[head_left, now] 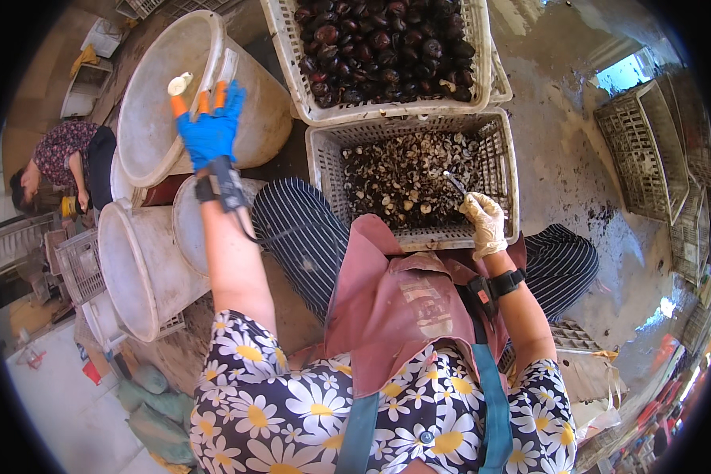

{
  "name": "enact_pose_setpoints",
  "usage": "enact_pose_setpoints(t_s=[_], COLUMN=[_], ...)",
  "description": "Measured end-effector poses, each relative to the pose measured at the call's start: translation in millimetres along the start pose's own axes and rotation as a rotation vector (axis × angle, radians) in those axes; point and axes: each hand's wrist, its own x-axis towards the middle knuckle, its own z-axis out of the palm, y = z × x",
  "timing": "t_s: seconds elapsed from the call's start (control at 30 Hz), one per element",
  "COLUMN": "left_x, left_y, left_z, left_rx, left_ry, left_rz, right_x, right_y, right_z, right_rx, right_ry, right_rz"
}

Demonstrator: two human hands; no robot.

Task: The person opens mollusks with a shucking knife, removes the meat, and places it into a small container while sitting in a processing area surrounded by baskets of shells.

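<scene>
My left hand (211, 130), in a blue glove with orange finger covers, reaches over the rim of a large off-white bucket (154, 95). Its fingers are spread. A pale peeled piece (180, 84), seemingly a peeled water chestnut, shows just beyond one orange fingertip; whether it touches that finger I cannot tell. Gloved in cream, my right hand (484, 221) grips a small knife (454, 182) whose blade points over a crate of peelings (411, 237). Brown and whitish scraps cover the bottom of this crate. Beyond it, dark unpeeled water chestnuts (383, 51) fill another off-white crate (284, 47).
More white buckets (138, 268) lie tipped at my left. Stacked plastic crates (644, 150) stand on the wet, dirty floor (561, 158) to the right. Another person (67, 162) bends over at the far left. Green sacks (158, 419) lie at lower left.
</scene>
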Motion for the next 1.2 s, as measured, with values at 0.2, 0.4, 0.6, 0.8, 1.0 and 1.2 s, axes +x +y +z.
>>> enact_pose_setpoints(t_s=[0.2, 0.4, 0.6, 0.8, 1.0, 1.2], left_x=[1.0, 22.9, 3.0, -84.9, -150.1, -168.3], left_y=[-136.9, -186.9, -181.5, -185.5, -207.9, -223.0], left_z=[-18.0, -15.5, -18.9, -11.8, -24.8, -41.7], left_rx=[1.29, 2.414, 1.86, 0.928, 0.78, 0.978], left_ry=[-0.236, -0.323, -0.374, -0.348, -0.22, -0.353], left_rz=[-0.009, 0.206, 0.345, -0.418, -0.662, -0.518], right_x=[-3.6, -10.8, -9.0, 8.9, 6.2, 0.0], right_y=[-1.2, -13.5, -15.5, -27.9, -34.3, -23.5], right_z=[-1.8, 7.0, 11.5, 27.7, 33.2, 22.1], right_rx=[-0.046, 0.004, -0.006, -0.006, -0.098, -0.153], right_ry=[-0.064, -0.133, -0.146, -0.276, -0.315, -0.218], right_rz=[0.074, 0.105, 0.141, -0.145, -0.2, -0.211])
